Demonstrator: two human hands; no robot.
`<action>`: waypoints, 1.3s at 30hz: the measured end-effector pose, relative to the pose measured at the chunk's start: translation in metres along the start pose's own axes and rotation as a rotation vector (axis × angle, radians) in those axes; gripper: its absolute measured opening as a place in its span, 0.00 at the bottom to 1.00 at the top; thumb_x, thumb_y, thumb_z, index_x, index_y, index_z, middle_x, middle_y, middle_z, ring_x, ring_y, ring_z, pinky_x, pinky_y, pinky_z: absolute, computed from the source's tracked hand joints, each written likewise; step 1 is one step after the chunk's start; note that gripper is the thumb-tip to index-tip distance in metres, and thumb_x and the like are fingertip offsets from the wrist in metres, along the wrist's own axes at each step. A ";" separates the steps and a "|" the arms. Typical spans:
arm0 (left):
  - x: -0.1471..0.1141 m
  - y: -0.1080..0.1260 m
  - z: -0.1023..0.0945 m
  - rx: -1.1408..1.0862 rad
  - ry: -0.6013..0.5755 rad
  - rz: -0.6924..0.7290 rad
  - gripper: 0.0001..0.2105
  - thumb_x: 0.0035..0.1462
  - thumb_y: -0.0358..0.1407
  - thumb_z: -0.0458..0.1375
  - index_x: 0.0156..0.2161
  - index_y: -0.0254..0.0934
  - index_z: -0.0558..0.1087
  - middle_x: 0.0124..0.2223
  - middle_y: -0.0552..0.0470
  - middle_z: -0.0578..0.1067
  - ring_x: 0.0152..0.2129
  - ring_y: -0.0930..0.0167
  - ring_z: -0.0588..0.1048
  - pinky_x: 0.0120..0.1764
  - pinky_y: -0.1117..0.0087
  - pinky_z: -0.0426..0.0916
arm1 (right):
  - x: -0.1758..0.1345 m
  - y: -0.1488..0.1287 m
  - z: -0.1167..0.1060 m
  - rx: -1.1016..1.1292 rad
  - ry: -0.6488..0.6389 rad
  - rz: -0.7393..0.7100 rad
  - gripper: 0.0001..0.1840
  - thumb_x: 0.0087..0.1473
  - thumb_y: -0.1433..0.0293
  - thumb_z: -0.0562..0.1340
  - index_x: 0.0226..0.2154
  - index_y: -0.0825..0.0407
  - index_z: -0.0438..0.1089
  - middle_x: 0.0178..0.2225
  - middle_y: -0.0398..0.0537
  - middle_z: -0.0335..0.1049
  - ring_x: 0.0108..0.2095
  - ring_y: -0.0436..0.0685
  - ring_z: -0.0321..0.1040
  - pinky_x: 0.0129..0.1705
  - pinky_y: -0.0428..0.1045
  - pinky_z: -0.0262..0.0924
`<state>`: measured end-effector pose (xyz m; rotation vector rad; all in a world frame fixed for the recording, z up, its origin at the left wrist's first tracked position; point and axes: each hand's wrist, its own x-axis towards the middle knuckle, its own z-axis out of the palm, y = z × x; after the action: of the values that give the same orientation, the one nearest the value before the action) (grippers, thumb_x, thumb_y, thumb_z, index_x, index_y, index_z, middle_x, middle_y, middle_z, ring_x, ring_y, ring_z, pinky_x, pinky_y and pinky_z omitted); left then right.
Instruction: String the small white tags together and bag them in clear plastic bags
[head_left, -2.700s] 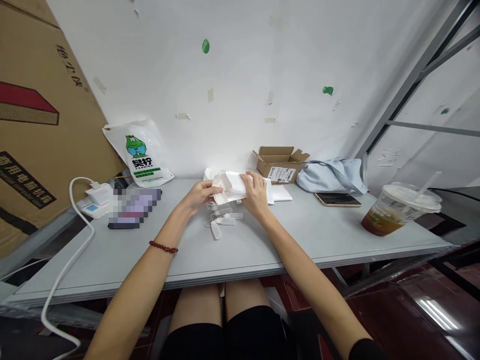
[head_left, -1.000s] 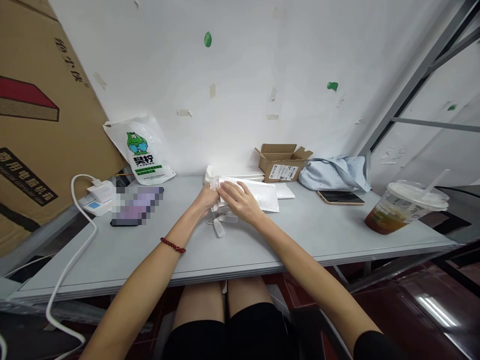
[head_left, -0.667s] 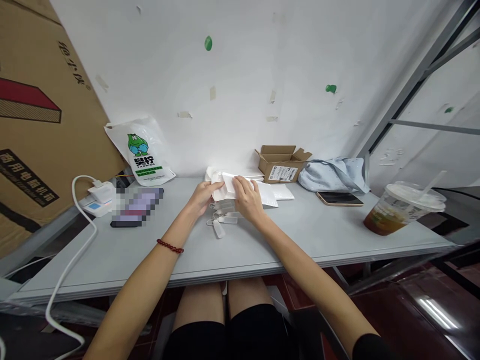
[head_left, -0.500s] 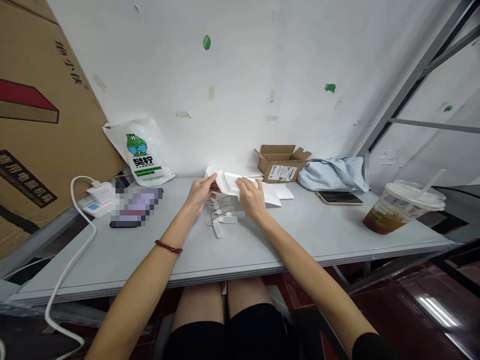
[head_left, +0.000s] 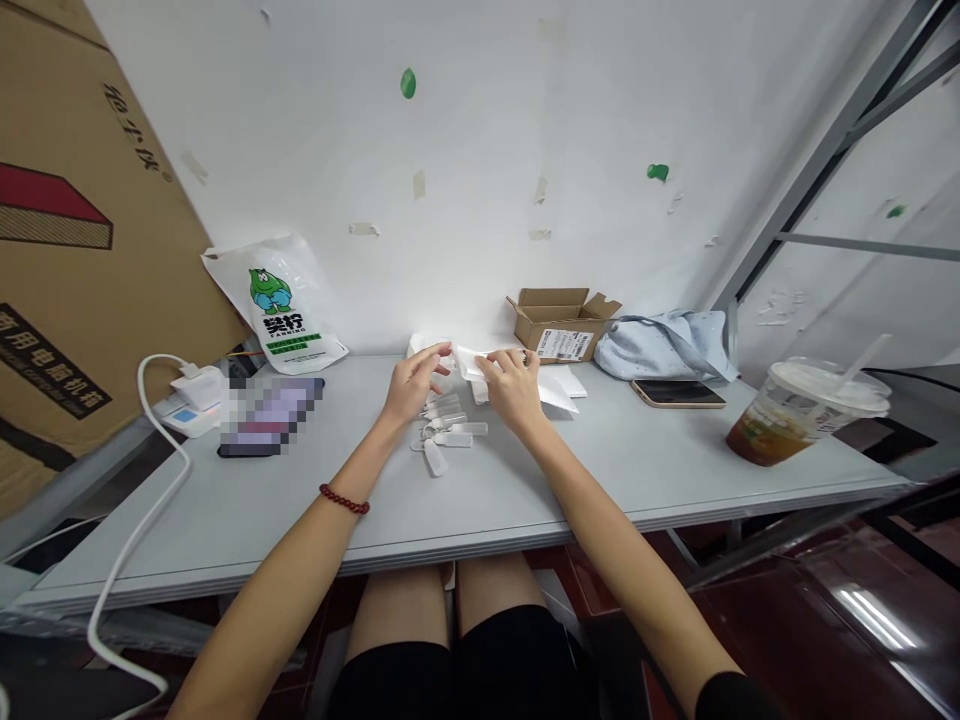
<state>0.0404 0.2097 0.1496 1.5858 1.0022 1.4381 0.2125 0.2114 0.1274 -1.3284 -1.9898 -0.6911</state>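
Note:
My right hand is closed on a white packet, which looks like paper or film. Its left end sticks out past the fingertips. Just to the left is my left hand, fingers apart and holding nothing, close to the packet's end. Several small translucent tags with rings lie on the grey table beneath and between the hands. More flat white packets lie behind and to the right of my right hand, partly hidden by it.
An opened cardboard box and a pale blue cloth bag stand along the wall. A phone and a drink cup are on the right. On the left are another phone, a white charger and a white plastic bag.
My left hand has let go of the packet's left end and its fingers have spread. My right hand has drawn the packet slightly to the right.

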 end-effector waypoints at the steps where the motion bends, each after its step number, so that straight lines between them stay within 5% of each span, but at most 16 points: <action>1: -0.001 0.000 0.001 0.041 -0.006 -0.002 0.20 0.51 0.40 0.54 0.48 0.35 0.73 0.49 0.45 0.74 0.34 0.69 0.73 0.25 0.73 0.67 | 0.000 0.001 0.001 0.017 -0.017 -0.013 0.19 0.55 0.81 0.53 0.45 0.49 0.68 0.39 0.52 0.72 0.42 0.59 0.61 0.52 0.61 0.41; 8: -0.006 -0.009 0.009 0.365 -0.060 0.147 0.18 0.48 0.32 0.55 0.46 0.38 0.75 0.45 0.48 0.76 0.40 0.67 0.72 0.36 0.71 0.68 | 0.002 0.004 0.004 0.045 0.001 -0.030 0.11 0.62 0.69 0.52 0.35 0.52 0.69 0.28 0.47 0.72 0.34 0.55 0.64 0.53 0.57 0.39; 13: -0.008 -0.004 0.015 0.340 -0.103 0.107 0.10 0.51 0.39 0.56 0.33 0.36 0.76 0.25 0.54 0.72 0.22 0.72 0.69 0.29 0.72 0.64 | 0.007 0.008 -0.005 0.071 0.160 -0.037 0.12 0.62 0.65 0.53 0.35 0.48 0.71 0.31 0.46 0.72 0.34 0.53 0.63 0.51 0.54 0.41; 16: -0.013 0.003 0.026 0.140 -0.180 -0.024 0.13 0.50 0.40 0.58 0.39 0.35 0.71 0.19 0.59 0.66 0.15 0.75 0.64 0.23 0.73 0.61 | 0.010 0.017 -0.013 0.101 0.176 0.014 0.12 0.62 0.66 0.53 0.35 0.49 0.71 0.28 0.46 0.72 0.33 0.54 0.63 0.49 0.54 0.43; 20: -0.024 0.009 0.043 0.088 -0.206 -0.116 0.22 0.50 0.37 0.58 0.50 0.38 0.60 0.18 0.64 0.67 0.12 0.75 0.65 0.22 0.74 0.60 | 0.012 0.033 -0.018 0.234 -0.056 0.113 0.09 0.59 0.68 0.57 0.36 0.52 0.71 0.27 0.47 0.73 0.31 0.54 0.65 0.43 0.51 0.49; 24: -0.030 0.006 0.051 0.345 -0.338 -0.044 0.09 0.52 0.36 0.55 0.39 0.38 0.68 0.16 0.62 0.67 0.14 0.74 0.64 0.24 0.73 0.59 | 0.009 0.047 -0.013 0.438 -0.471 0.240 0.06 0.51 0.68 0.64 0.33 0.53 0.72 0.24 0.44 0.72 0.27 0.52 0.65 0.31 0.45 0.52; 26: -0.032 0.002 0.053 0.463 -0.435 0.005 0.05 0.51 0.36 0.55 0.32 0.37 0.71 0.18 0.58 0.69 0.17 0.72 0.68 0.26 0.71 0.60 | 0.006 0.050 -0.007 0.483 -0.578 0.250 0.05 0.48 0.69 0.65 0.27 0.54 0.73 0.24 0.44 0.71 0.26 0.50 0.64 0.28 0.44 0.51; 34: -0.037 -0.005 0.055 0.849 -0.752 0.257 0.12 0.55 0.39 0.54 0.40 0.33 0.74 0.35 0.44 0.77 0.33 0.63 0.74 0.34 0.66 0.63 | 0.000 0.050 0.015 0.391 -0.700 0.260 0.07 0.46 0.67 0.67 0.26 0.55 0.73 0.26 0.46 0.72 0.26 0.49 0.62 0.26 0.43 0.47; 39: -0.039 -0.002 0.053 1.096 -0.795 0.290 0.14 0.57 0.42 0.53 0.39 0.32 0.72 0.36 0.42 0.75 0.33 0.61 0.73 0.32 0.66 0.63 | 0.000 0.043 0.016 0.360 -0.622 0.265 0.07 0.49 0.66 0.66 0.28 0.54 0.73 0.29 0.47 0.72 0.28 0.50 0.63 0.27 0.44 0.46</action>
<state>0.0909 0.1735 0.1280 2.8321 1.1115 0.1777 0.2492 0.2381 0.1204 -1.6591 -2.1927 0.2359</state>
